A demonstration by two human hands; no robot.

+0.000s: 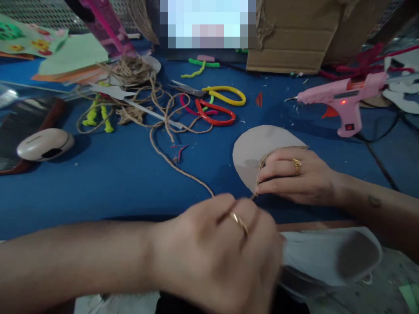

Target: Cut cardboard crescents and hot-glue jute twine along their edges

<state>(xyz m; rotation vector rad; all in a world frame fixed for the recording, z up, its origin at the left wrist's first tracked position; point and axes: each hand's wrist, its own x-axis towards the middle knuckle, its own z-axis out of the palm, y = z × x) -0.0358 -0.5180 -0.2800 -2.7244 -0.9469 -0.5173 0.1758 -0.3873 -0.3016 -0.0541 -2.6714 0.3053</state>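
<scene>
My left hand is closed in the near foreground, slightly blurred, gripping a strand of brown jute twine. The twine runs from it back to a loose tangle and, on the other side, to the edge of a white card disc. My right hand holds that disc on the blue table, its bent fingers pressing the twine against the card. A curve of twine shows along these fingers. The left fingertips are hidden behind the hand, and the right thumb is out of sight.
A pink glue gun with a lit red light stands at right, its cord trailing. Scissors with red and yellow handles lie mid-table near a twine bundle. At left are a white rounded device and a phone-like slab. Cardboard stands behind.
</scene>
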